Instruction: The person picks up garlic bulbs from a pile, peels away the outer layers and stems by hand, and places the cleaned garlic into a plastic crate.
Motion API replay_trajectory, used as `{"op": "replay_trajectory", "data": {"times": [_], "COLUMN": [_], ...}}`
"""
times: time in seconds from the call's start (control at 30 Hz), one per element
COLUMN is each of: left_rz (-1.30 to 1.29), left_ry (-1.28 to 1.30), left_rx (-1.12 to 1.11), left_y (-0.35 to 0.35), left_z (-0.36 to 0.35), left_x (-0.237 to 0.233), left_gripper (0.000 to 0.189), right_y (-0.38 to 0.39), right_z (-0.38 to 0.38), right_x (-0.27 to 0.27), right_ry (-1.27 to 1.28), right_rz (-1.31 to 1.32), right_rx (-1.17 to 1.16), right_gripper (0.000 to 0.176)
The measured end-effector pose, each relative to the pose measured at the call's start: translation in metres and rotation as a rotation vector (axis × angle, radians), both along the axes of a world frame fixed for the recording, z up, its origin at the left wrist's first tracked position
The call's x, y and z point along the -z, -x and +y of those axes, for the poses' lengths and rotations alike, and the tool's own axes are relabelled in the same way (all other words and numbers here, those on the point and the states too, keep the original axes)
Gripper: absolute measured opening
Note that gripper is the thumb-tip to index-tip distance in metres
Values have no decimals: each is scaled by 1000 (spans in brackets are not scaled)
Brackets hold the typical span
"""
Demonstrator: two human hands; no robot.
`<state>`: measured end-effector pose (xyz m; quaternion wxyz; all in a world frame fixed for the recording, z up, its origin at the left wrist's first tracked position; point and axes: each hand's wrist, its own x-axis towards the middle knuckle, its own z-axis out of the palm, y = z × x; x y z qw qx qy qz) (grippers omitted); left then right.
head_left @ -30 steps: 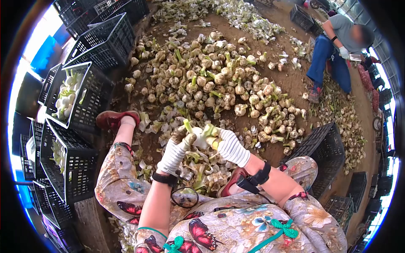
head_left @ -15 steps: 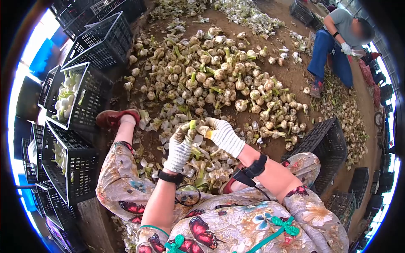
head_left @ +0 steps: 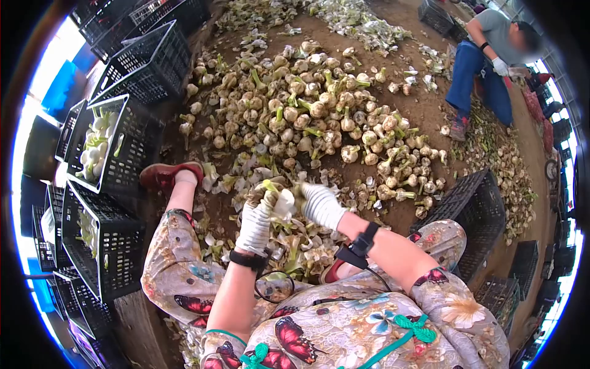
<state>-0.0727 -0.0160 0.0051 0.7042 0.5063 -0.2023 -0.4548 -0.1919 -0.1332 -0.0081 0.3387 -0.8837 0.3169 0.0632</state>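
My left hand (head_left: 257, 212), in a striped white work glove soiled at the fingers, is closed around a garlic bulb (head_left: 284, 205). The bulb's peeled white side faces right, and its short green stem stub pokes up by my thumb. Just to the right, my right hand (head_left: 321, 206), gloved the same way, has its fingers curled in toward the bulb. Its fingertips are dark and blurred, so what they grip is hidden. Below both hands lie loose garlic skins (head_left: 298, 246). Beyond them spreads a large heap of unpeeled garlic bulbs (head_left: 289, 117) with cut stems.
At left, a black crate (head_left: 126, 144) holds whitish peeled garlic, beside another crate (head_left: 101, 246). A black crate (head_left: 473, 215) tilts by my right knee. A co-worker (head_left: 485, 67) in blue trousers sits at upper right. More skins (head_left: 362, 24) lie behind the heap.
The bulb in my left hand now shows a bare white side. My right hand has turned and shifted slightly; the yellow piece seen at its fingers is out of sight.
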Motion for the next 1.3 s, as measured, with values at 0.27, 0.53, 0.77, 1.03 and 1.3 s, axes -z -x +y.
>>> {"op": "replay_trajectory", "data": {"times": [0.27,0.53,0.77,1.03,1.3], "left_rz": [705,676,468,159,-112], "left_ry": [-28,-92,96,61,-2], "left_rx": [-149,-168,-177,-110,-165], "left_y": [-27,-15,-13,0,6], "left_z": [1,5,7,4,-3], "left_x": [33,9,-10,-19,-3], "left_gripper": [32,26,28,28,24], "right_y": [16,-6,5,-3,0], "right_z": [19,17,26,24,24], "right_x": [-18,-53,-31,-40,-32], "right_ry": [-214,-307,-746,-724,-536], "right_rz": [-221,-668,-567,-451,-406], "right_rx": [-17,105,358,388,349], "right_gripper": [26,33,19,32,22]}}
